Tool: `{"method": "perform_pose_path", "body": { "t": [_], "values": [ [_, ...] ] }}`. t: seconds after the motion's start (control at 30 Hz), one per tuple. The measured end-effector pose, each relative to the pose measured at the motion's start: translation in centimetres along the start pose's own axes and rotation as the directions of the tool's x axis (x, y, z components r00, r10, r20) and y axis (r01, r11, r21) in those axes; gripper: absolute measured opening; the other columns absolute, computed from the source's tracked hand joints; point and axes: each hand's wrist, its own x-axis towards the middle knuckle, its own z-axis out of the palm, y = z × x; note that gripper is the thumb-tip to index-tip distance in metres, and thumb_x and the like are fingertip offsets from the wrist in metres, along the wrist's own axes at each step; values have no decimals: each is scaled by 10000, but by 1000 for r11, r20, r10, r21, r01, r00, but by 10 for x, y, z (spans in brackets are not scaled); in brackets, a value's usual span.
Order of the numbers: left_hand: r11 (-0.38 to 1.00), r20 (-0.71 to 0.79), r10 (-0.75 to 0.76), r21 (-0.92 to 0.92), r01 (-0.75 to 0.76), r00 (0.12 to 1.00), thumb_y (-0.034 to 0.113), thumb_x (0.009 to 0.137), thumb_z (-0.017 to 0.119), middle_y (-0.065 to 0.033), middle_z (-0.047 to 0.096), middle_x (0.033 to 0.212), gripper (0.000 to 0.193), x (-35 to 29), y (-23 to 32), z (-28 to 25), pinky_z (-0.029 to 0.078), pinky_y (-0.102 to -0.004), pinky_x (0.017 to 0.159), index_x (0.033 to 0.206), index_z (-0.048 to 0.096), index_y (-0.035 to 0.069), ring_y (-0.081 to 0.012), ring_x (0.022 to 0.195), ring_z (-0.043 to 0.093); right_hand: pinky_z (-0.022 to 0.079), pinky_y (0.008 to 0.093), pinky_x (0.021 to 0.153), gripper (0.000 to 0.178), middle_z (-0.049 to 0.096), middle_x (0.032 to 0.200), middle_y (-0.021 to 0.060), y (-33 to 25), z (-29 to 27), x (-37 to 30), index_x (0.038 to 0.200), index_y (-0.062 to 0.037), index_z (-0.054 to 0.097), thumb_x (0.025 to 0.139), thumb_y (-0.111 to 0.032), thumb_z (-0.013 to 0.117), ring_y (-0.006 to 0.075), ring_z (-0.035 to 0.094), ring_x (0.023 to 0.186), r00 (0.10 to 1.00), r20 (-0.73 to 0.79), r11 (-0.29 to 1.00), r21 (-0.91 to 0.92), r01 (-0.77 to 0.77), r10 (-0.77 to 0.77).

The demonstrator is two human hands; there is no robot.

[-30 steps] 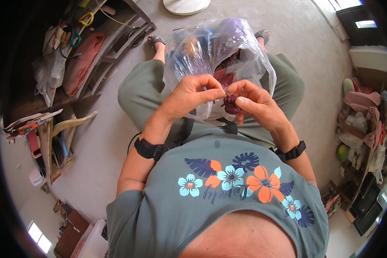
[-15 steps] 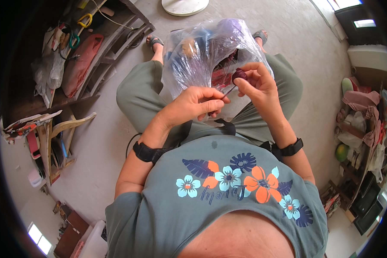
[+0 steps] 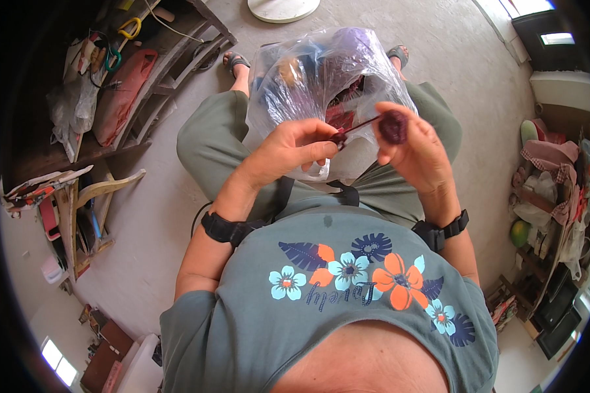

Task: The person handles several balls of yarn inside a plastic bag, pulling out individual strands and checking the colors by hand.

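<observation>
While the left hand (image 3: 298,145) pinches a dark red clump (image 3: 338,138) near the plastic bag (image 3: 275,111), a thin strand (image 3: 361,125) runs straight right.
Round ball (image 3: 393,127) is held in the half-curled right hand (image 3: 418,156). Looks like the stretching-out step; next move calls for light tension, imo.

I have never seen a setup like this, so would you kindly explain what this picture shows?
Of course. There is no machine here, only a person's two bare hands. A wide fisheye camera worn on the head looks down, so straight edges bend near the rim, and the picture's left is the person's left. The right hand holds a dark red ball. A taut strand runs from it to the left hand, whose fingers pinch its other end. Between the legs sits a clear bag, with blue and purple showing through.
</observation>
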Motion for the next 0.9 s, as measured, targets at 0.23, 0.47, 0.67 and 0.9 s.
{"method": "perform_pose_path", "body": {
  "t": [0.23,0.47,0.67,0.9],
  "values": [
    [1000,-86,15,6,-14,996,107,914,637,-32,652,808,175,-11,1,-20,416,-200,545,1032,658,-20,-54,654,548,569,336,840,498,498,1259,194,-23,-35,-3,1356,62,425,983,-239,560,194,554,951,972,32,937,274,216,-234],
    [994,-234,103,0,-106,967,194,963,593,-44,661,797,181,-31,2,-50,400,-190,490,989,653,25,-61,593,550,519,339,942,445,439,1335,217,-44,-40,-12,1375,24,404,985,-137,545,186,512,1004,953,-78,856,422,298,-293],
    [981,-373,176,-8,-193,911,259,1001,547,-86,694,912,222,-38,6,-62,433,-194,482,1000,613,48,-124,689,665,490,303,924,370,464,1309,217,-73,-69,-25,1290,78,457,959,-45,567,201,515,996,837,-177,705,465,535,-518],
    [980,-465,190,36,-197,865,264,995,566,-54,682,818,229,-49,-2,-90,418,-188,481,986,629,44,-80,617,609,500,317,927,359,488,1286,226,-132,-108,-66,1240,106,467,924,-8,594,225,526,1000,719,-287,592,420,688,-633]
  ]
}}
